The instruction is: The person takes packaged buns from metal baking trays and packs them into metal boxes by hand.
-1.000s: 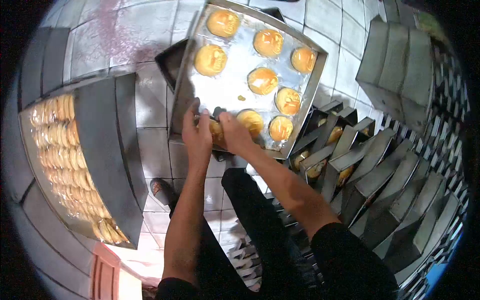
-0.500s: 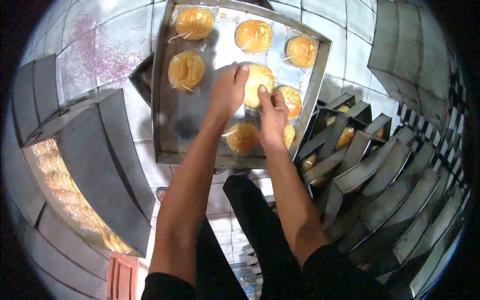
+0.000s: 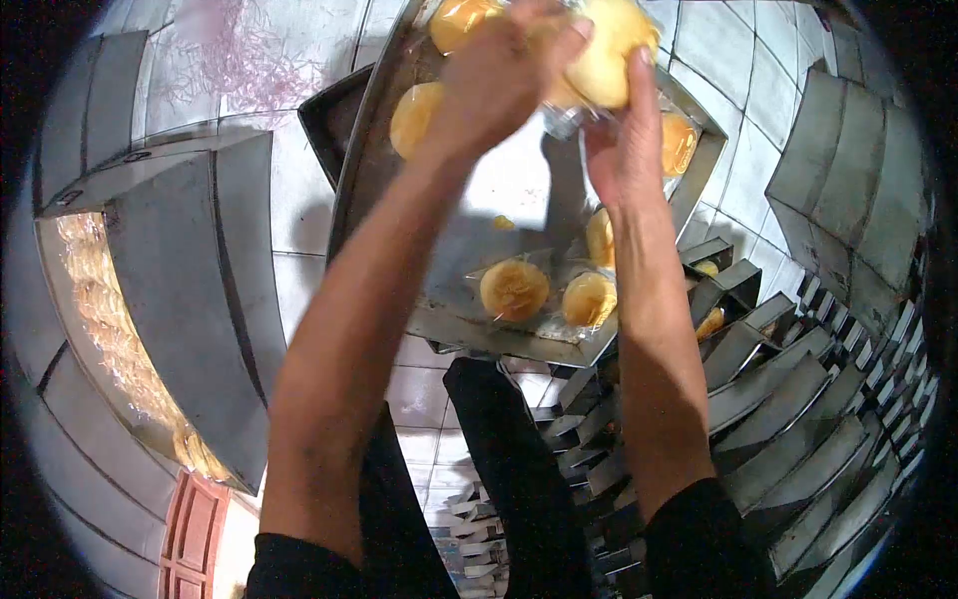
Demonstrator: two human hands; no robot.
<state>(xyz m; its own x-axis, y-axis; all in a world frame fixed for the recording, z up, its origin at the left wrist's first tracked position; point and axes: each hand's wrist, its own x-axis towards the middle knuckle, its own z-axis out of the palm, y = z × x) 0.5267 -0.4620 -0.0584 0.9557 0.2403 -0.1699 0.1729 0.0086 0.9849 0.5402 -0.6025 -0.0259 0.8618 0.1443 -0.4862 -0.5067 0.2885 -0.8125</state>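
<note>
Above the metal tray, a pale yellow bun in a clear plastic wrapper is held up between both hands. My right hand grips it from below and the right, thumb against its face. On its left side my left hand is closed at the bun, blurred by motion, its fingers partly hidden. Several other wrapped buns lie in the tray, among them one near the front, one beside it and one by the right wall.
To the left stands a metal box with a row of wrapped baked goods along its open side. Many metal trays are stacked at the right. Pinkish shreds lie on the tiled floor.
Both hands have lifted the wrapped bun up and away from the tray, toward the top of the view. The view has shifted, so the tray appears further right and lower.
</note>
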